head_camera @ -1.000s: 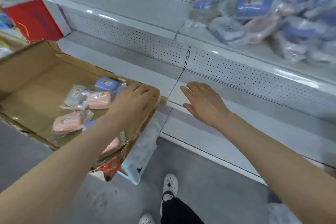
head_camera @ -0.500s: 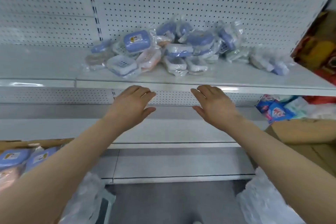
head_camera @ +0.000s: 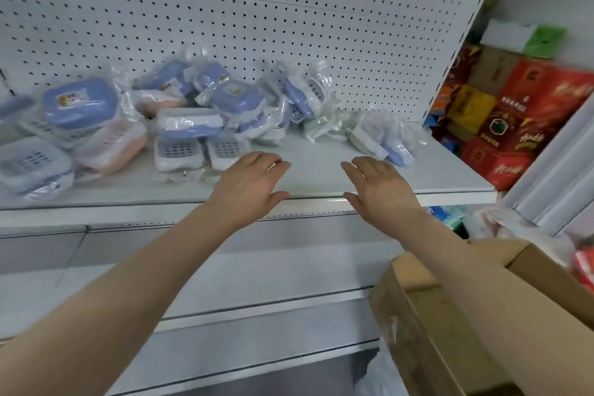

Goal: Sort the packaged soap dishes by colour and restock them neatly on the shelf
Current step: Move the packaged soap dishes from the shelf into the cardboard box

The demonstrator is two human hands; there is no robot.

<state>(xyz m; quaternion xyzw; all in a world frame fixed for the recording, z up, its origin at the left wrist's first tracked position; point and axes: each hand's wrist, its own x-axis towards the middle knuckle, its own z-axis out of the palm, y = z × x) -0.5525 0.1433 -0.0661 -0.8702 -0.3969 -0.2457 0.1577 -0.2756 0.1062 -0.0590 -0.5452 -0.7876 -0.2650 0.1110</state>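
Observation:
A jumbled heap of soap dishes in clear plastic bags lies on the white shelf [head_camera: 315,170]. Most are blue [head_camera: 78,103], a pink one [head_camera: 111,146] sits at the front left, and pale green ones [head_camera: 318,125] lie toward the right. My left hand [head_camera: 249,188] hovers over the shelf's front edge, fingers straight, just right of a white-and-blue dish [head_camera: 225,149]. My right hand [head_camera: 381,188] is held out beside it, fingers straight, over a bare part of the shelf. Neither hand holds anything.
A white pegboard [head_camera: 257,26] backs the shelf. Lower shelves [head_camera: 257,283] run below. A cardboard box [head_camera: 450,315] stands at lower right under my right forearm. Red and yellow cartons [head_camera: 514,112] are stacked beyond the shelf's right end.
My view swung from the cardboard box on the left up to the shelf. My left hand left the box, and both hands rose to the front edge of the shelf with the dishes.

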